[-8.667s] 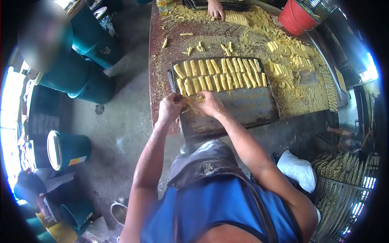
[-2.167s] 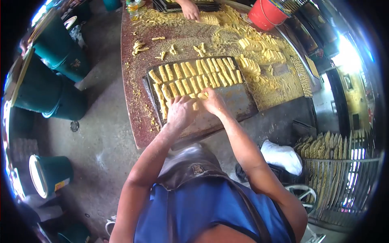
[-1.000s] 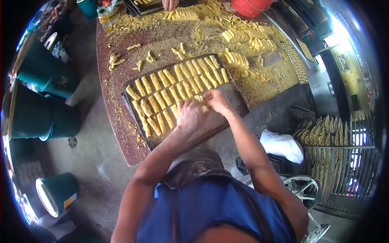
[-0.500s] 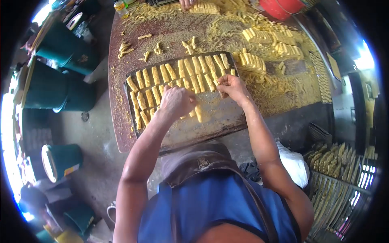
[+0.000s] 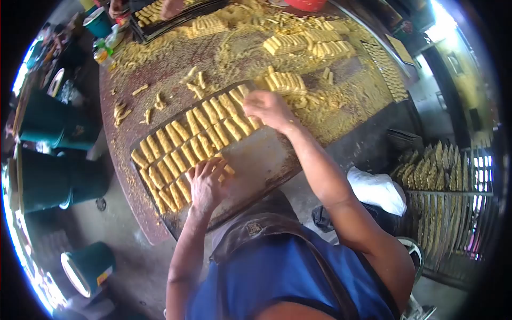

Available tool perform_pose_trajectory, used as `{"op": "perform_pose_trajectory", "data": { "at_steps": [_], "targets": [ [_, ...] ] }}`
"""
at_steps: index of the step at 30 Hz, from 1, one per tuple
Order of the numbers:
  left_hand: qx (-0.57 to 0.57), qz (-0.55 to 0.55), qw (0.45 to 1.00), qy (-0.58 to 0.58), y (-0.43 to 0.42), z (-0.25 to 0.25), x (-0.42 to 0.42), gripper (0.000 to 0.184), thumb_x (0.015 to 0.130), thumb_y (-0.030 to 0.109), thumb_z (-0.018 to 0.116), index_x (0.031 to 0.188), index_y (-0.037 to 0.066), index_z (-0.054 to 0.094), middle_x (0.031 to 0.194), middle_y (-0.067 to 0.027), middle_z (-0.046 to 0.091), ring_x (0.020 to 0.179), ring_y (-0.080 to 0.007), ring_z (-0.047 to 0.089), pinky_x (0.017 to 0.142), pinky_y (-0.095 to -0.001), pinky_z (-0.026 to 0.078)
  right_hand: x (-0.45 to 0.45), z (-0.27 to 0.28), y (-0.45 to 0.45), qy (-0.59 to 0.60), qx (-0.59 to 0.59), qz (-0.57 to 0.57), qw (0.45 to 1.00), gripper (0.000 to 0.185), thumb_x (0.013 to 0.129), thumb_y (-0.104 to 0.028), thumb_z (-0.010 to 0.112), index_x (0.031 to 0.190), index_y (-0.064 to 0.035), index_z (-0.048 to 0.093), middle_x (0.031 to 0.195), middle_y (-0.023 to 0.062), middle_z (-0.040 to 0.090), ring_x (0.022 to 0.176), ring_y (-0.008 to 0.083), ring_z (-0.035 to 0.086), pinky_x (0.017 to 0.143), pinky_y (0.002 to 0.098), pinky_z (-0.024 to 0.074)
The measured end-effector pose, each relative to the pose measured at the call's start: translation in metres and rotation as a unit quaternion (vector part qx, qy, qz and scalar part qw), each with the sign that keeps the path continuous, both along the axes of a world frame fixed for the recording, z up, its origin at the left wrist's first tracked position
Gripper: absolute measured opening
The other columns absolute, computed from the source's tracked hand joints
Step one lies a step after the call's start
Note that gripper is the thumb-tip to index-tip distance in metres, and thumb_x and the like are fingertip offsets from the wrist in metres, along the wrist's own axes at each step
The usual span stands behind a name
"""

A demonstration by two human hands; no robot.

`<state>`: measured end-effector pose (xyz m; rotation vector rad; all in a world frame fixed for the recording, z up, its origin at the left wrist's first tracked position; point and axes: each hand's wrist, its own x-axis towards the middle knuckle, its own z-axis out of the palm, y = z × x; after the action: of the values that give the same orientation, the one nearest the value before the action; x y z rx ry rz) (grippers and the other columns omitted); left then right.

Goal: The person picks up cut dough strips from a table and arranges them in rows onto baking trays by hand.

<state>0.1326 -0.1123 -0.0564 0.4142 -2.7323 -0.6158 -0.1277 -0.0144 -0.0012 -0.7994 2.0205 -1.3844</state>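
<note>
A dark baking tray [image 5: 266, 165] holds rows of yellow dough sticks [image 5: 178, 129]. My left hand [image 5: 207, 186] is over the third row, its bent fingers around dough sticks partly hidden beneath them; one stick [image 5: 228, 169] pokes out past the fingertips. At the far right end of the rows is my right hand [image 5: 269, 109], fingers curled together and slightly blurred. Whatever it pinches is hidden. The tray's near right part shows bare metal.
On the crumb-strewn table [image 5: 352, 101] lie stacked dough sticks [image 5: 285, 82], more stacks [image 5: 285, 45] and loose scraps [image 5: 121, 113]. Another person's hand [image 5: 172, 7] is over a far tray [image 5: 181, 20]. Green bins [image 5: 58, 176] stand left; a rack [image 5: 442, 213] stands right.
The view has turned, so the tray appears tilted and further left. My left hand has come down onto the third row. The right hand stays by the rows' right end, its fingers now less visible.
</note>
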Motion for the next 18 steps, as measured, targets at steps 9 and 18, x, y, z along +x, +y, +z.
{"op": "perform_pose_trajectory", "data": {
  "at_steps": [9, 18],
  "targets": [
    [0.034, -0.073, 0.995, 0.058, -0.004, 0.037, -0.135, 0.044, 0.079, 0.028, 0.076, 0.12, 0.014, 0.068, 0.131, -0.0071, 0.061, 0.125, -0.0271, 0.052, 0.105, -0.046, 0.035, -0.197, -0.052, 0.11, -0.049, 0.154, -0.275, 0.948, 0.046, 0.087, -0.034, 0.074, 0.119, -0.0017, 0.065, 0.096, 0.0128, 0.07, 0.081, 0.019, 0.068, 0.068, 0.0346, 0.0568],
    [-0.056, -0.1, 0.985, -0.126, 0.057, 0.008, -0.309, 0.073, 0.084, 0.044, 0.072, 0.146, 0.016, 0.044, 0.128, -0.0183, 0.051, 0.124, -0.0346, 0.051, 0.112, -0.0609, 0.023, -0.209, -0.048, 0.078, -0.113, 0.292, -0.146, 0.939, 0.059, 0.076, -0.05, 0.081, 0.107, -0.0027, 0.063, 0.096, 0.0121, 0.066, 0.08, 0.0188, 0.062, 0.069, 0.0324, 0.0522]
  ]
}}
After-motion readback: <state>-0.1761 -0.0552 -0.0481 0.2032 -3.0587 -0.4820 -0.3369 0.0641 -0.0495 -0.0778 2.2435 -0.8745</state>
